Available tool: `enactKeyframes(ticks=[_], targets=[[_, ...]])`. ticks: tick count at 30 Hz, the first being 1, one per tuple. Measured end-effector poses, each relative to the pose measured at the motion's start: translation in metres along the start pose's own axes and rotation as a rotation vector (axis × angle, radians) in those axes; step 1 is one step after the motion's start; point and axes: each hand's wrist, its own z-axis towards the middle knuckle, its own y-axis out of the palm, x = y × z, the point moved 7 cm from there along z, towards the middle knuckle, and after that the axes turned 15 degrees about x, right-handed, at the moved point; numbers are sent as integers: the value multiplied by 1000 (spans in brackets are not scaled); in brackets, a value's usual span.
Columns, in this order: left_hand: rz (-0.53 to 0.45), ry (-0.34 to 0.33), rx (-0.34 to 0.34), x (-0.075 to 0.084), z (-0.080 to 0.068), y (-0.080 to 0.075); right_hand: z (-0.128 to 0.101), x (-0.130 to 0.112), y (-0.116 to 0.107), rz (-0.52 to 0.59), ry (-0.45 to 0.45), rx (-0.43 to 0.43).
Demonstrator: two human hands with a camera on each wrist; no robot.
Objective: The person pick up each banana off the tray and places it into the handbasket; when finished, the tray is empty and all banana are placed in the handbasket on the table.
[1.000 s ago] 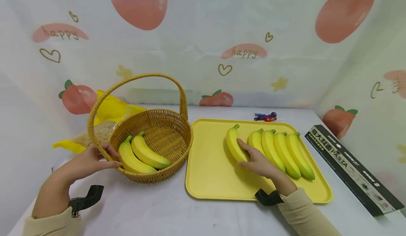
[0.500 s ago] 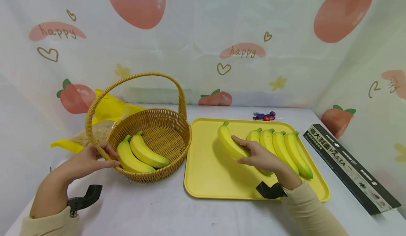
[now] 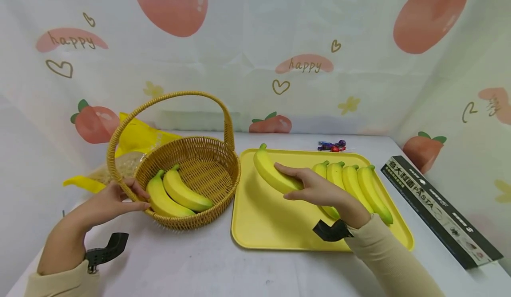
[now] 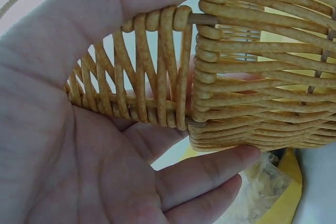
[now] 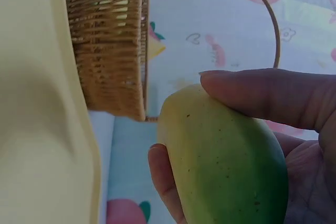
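My right hand [image 3: 319, 190] grips a yellow banana [image 3: 273, 173] above the left half of the yellow tray [image 3: 259, 232]. Up close in the right wrist view, thumb and fingers wrap the banana's greenish end [image 5: 226, 166]. My left hand [image 3: 117, 204] holds the wicker basket [image 3: 217, 208] where its handle meets the rim on the left. In the left wrist view the woven handle base [image 4: 152, 72] runs between thumb and fingers. Two bananas [image 3: 185, 190] lie inside the basket. Several more bananas [image 3: 355, 186] lie side by side on the tray's right part, partly hidden by my right hand.
Behind the basket lies a yellow bag [image 3: 139, 137] with a see-through part. Wrapped lollipops [image 3: 333, 146] sit beyond the tray's far edge. A long black pasta box [image 3: 439, 212] lies along the right. The basket's tall handle [image 3: 191, 94] arches above it.
My right hand has lifted the banana off the tray and carried it left, toward the basket. The left hand keeps its hold on the basket.
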Motion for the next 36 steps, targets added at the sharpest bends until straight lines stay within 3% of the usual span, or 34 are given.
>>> enactKeyframes(ticks=[14, 25, 36], targets=[[-13, -14, -1, 1, 0, 0, 34, -40, 34, -105, -127, -157], [-2, -19, -11, -1, 0, -1, 85, -51, 74, -216, -121, -411], [-15, 3, -4, 1, 0, -2, 138, -52, 114, -245, -39, -525]])
